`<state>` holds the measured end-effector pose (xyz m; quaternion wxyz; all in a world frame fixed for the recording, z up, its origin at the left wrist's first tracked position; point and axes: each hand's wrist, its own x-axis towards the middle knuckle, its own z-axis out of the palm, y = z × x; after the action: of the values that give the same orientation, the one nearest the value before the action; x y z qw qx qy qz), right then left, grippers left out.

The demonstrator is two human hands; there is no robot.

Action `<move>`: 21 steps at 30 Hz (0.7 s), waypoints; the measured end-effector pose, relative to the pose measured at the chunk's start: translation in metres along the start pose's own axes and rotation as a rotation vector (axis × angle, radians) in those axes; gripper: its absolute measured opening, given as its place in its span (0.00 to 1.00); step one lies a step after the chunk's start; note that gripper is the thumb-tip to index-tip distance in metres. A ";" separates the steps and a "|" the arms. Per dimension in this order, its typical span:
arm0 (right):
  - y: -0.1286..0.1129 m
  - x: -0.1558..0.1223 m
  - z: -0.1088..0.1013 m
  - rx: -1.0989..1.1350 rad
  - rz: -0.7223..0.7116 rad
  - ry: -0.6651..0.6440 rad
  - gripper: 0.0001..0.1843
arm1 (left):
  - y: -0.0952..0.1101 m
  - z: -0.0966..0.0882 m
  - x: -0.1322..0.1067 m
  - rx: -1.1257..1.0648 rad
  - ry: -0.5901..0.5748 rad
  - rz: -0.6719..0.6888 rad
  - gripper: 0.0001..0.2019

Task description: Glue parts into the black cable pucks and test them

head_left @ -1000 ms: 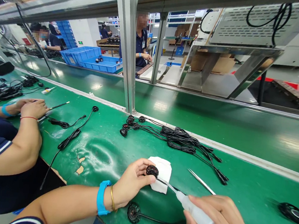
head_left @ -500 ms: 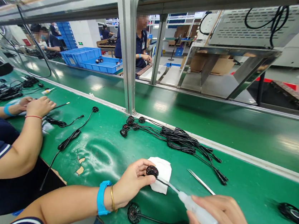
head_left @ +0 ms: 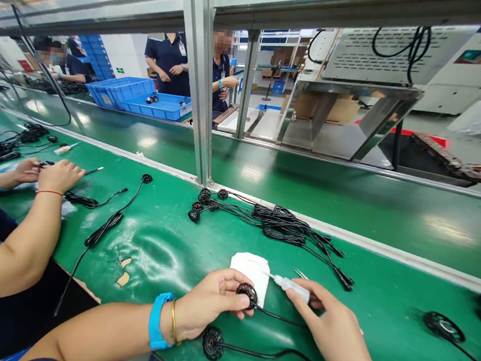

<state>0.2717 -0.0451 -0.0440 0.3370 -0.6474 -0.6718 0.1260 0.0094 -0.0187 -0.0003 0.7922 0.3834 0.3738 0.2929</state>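
My left hand (head_left: pixel 209 301) pinches a small round black part (head_left: pixel 247 293) on a thin black cable, just in front of a folded white cloth (head_left: pixel 252 270) on the green bench. My right hand (head_left: pixel 331 333) is closed round a small white squeeze bottle (head_left: pixel 295 289) whose needle tip points left toward the cloth. The bottle lies low, close to the bench surface. A second round black part (head_left: pixel 213 343) with its cable lies flat below my left hand near the bench edge.
A bundle of black cabled parts (head_left: pixel 281 226) lies behind the cloth. Metal tweezers (head_left: pixel 299 274) peek out behind my right hand. A co-worker's arms (head_left: pixel 33 209) work at the left with more cables. More round parts (head_left: pixel 443 326) lie at the right. An aluminium post (head_left: pixel 197 83) stands behind.
My right hand has carried the bottle up and left, off the black part, to beside the cloth. My left hand has drawn the part slightly toward me. The view shifted a little.
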 end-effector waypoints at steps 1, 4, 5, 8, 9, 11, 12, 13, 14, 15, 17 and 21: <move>-0.003 0.000 0.001 -0.062 -0.048 0.017 0.19 | 0.000 0.001 0.000 0.004 0.001 0.012 0.24; -0.025 -0.001 -0.003 -0.120 -0.208 0.161 0.17 | 0.001 0.003 -0.001 0.012 0.013 0.054 0.22; -0.036 -0.002 -0.005 -0.085 -0.268 0.187 0.15 | 0.002 0.004 -0.001 0.018 0.021 0.068 0.22; -0.068 -0.007 -0.007 0.076 -0.471 0.156 0.07 | 0.001 0.006 -0.002 0.048 0.049 0.121 0.21; -0.076 -0.009 -0.004 0.110 -0.523 0.138 0.06 | 0.000 0.006 -0.002 0.056 0.054 0.138 0.21; -0.086 -0.013 0.002 0.148 -0.566 0.147 0.05 | -0.002 0.006 -0.002 0.070 0.056 0.160 0.20; -0.089 -0.015 0.006 0.163 -0.558 0.165 0.06 | -0.002 0.005 -0.002 0.076 0.052 0.164 0.20; -0.089 -0.016 0.009 0.177 -0.541 0.172 0.06 | -0.003 0.005 -0.002 0.084 0.045 0.165 0.20; -0.089 -0.017 0.012 0.190 -0.526 0.181 0.07 | -0.004 0.005 -0.003 0.093 0.035 0.166 0.19; -0.089 -0.017 0.013 0.198 -0.517 0.189 0.07 | -0.004 0.004 -0.003 0.101 0.024 0.170 0.19; -0.088 -0.017 0.014 0.196 -0.519 0.203 0.07 | -0.005 0.004 -0.003 0.108 0.000 0.171 0.19; -0.089 -0.017 0.011 0.178 -0.536 0.208 0.07 | -0.006 0.004 -0.003 0.100 0.002 0.161 0.19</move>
<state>0.1933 -0.0701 -0.0033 0.4806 -0.4246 -0.7669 0.0239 0.0120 -0.0258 -0.0028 0.7455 0.4511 0.3566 0.3371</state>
